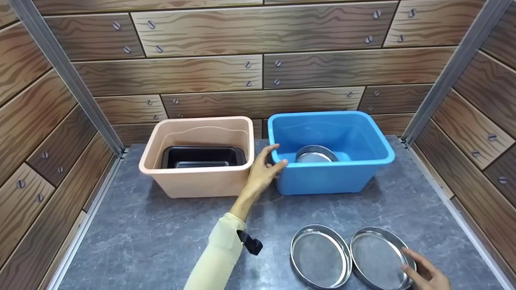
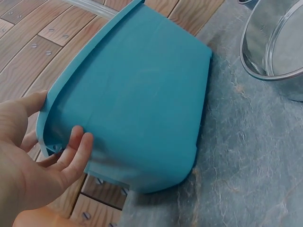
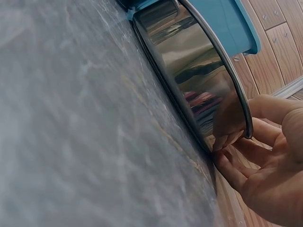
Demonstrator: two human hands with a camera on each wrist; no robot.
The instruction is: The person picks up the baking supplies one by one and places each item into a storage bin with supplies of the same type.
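My left hand (image 1: 263,171) grips the blue plastic tub (image 1: 322,177) at its front left corner, thumb at the front rim, other fingers around the side. In the left wrist view, curled fingertips (image 2: 83,149) lie against the tub's outer wall. A round metal sieve (image 1: 316,154) is inside the tub. At the front right, my right hand (image 1: 429,272) holds the edge of another round metal sieve (image 1: 377,257); the right wrist view shows fingers at its shiny outer wall (image 3: 194,71) and rim. A third sieve (image 1: 321,255) lies flat just left of it.
A beige tub (image 1: 197,183) with a black rectangular pan (image 1: 203,155) inside stands left of the blue one. Both tubs are on the grey marbled table (image 1: 161,233), near the wood-patterned back wall (image 1: 258,32). Similar side walls with metal frame rails (image 1: 68,64) enclose the table.
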